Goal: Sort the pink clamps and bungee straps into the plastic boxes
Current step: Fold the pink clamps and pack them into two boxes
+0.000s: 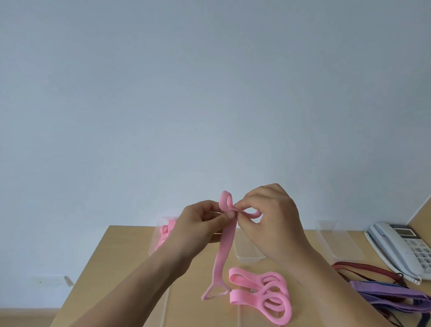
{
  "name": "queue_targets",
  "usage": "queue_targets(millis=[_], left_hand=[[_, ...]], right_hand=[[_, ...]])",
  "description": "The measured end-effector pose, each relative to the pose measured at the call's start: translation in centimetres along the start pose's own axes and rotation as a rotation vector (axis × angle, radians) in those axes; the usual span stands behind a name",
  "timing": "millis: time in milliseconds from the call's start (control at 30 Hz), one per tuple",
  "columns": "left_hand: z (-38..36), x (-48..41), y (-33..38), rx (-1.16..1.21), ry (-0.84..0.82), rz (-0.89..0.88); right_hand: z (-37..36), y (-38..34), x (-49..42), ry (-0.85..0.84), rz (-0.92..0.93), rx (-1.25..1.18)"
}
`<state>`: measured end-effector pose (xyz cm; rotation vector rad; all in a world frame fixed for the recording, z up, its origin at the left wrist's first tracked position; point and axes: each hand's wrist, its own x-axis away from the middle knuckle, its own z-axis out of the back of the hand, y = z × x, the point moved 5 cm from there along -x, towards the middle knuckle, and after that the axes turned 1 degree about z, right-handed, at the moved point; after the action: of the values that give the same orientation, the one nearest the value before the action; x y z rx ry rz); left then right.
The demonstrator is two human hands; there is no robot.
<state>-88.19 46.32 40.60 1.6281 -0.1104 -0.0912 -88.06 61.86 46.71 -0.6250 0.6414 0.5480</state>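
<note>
At the left of the table (121, 258), the left plastic box (157, 237) held pink items; I could not tell whether they were clamps or straps. My left hand (197, 226) pinched the pink strap (224, 250) between thumb and forefinger near its upper end, raised above the table in front of the boxes. The strap's long axis ran close to vertical: it hung from the pinch with the lower end drifting slightly left, ending in a small triangular loop low down, just beside the loose pink straps (260, 296) on the table. The upper end was folded into two loops, one standing up, one pointing right. My right hand (273, 222) pinched the fold where the loops met, fingers curled. I judged the strap light, soft and limp, with some elastic spring; it would not hold a fold unaided. Recommended hold: at the crossing of the folds, not along the free tail. Behind my hands stood the middle plastic box (247, 251); further right stood the right plastic box (337, 240), with the purple straps (396, 297) nearer me and a telephone (408, 248) at the edge.
</note>
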Motion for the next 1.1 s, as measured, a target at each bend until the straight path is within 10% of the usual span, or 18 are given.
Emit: queue_targets(millis=[567, 1100], left_hand=[[-0.7, -0.8, -0.5, 0.143, -0.130, 0.000], [-1.5, -1.3, -1.3, -0.093, 0.089, -0.004]], right_hand=[[-1.5, 0.7, 2.6, 0.047, 0.117, 0.129], [-1.6, 3.4, 1.1, -0.175, -0.197, -0.212]])
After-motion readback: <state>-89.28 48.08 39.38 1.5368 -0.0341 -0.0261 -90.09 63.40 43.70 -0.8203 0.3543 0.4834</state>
